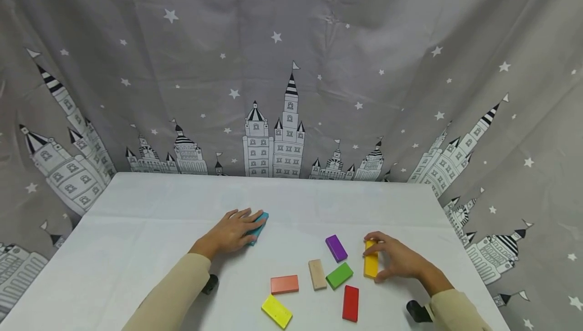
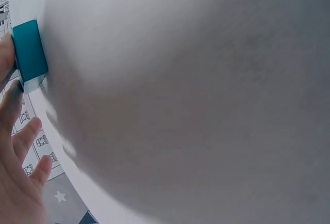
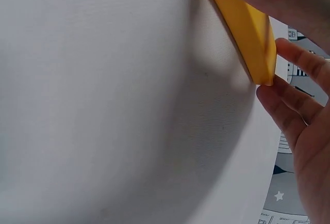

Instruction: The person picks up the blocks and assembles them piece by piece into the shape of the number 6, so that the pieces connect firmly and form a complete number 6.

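Note:
On the left of the white table, my left hand (image 1: 231,232) holds a teal block (image 1: 258,227) between thumb and fingertips. In the left wrist view the teal block (image 2: 31,51) appears at the left edge, with other fingers spread below it. Toward the right, my right hand (image 1: 398,257) grips an orange-yellow block (image 1: 371,260), its thumb at the near end and fingers over the far part. The right wrist view shows this orange-yellow block (image 3: 247,28) between thumb and fingers. Just left of that hand lies a purple block (image 1: 336,248).
Between the hands lie a green block (image 1: 339,276), a plain wood-coloured block (image 1: 317,274), a red block (image 1: 350,303), a salmon block (image 1: 284,284) and a bright yellow block (image 1: 277,312). A grey curtain (image 1: 319,17) printed with castles hangs behind the white table (image 1: 150,240).

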{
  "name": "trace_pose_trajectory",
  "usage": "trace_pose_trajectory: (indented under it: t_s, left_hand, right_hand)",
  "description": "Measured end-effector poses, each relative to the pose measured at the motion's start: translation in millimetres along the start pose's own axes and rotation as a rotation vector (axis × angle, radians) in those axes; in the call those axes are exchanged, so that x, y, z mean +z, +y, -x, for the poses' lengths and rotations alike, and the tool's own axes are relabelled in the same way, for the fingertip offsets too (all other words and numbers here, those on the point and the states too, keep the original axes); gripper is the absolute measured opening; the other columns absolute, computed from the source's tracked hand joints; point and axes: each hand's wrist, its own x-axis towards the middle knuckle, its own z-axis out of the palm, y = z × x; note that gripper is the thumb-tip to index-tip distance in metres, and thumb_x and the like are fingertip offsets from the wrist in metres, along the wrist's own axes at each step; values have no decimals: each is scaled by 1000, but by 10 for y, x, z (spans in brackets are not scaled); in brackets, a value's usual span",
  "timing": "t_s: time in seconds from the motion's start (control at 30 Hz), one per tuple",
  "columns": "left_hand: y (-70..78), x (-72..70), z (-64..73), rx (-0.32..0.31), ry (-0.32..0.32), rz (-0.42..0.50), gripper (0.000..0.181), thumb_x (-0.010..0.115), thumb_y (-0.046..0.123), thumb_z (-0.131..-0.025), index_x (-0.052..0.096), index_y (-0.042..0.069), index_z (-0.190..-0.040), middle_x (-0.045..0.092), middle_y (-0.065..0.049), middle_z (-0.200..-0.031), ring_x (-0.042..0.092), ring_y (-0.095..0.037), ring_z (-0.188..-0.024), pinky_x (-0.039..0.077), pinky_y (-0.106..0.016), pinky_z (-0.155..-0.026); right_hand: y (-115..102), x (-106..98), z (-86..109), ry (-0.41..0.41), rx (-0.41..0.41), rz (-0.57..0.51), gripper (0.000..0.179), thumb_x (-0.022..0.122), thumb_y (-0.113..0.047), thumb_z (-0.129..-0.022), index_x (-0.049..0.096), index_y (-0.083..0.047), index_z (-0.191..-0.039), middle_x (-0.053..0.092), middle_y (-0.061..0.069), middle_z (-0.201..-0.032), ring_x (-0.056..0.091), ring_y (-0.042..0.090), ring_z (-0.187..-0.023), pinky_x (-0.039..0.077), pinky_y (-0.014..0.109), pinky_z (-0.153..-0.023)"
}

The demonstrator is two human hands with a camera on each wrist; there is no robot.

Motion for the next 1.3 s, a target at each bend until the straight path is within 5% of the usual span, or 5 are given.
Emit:
trace_pose_trajectory:
  t_s: [0.7,1.3]
  left_hand:
    - [51,-46,-53,-60,-9,20,62,62,37,-91,43,15,-146,37,-5,-153,33,-37,-139,23,-59,-111]
    - [48,-36,-30,-88,-42,15,60,61,39,-91,44,20,-146,38,-2,-153,30,-35,-140,23,-57,-112]
  right_hand:
    - [163,-171,-519,84,75,76,51,88,-30,-68,72,-12,-114,47,18,-138,41,44,-128,32,62,-105]
    - [-48,-207,-1133,80,240,9,51,87,-27,-71,71,-8,-116,45,21,-140,39,43,-129,28,59,-109]
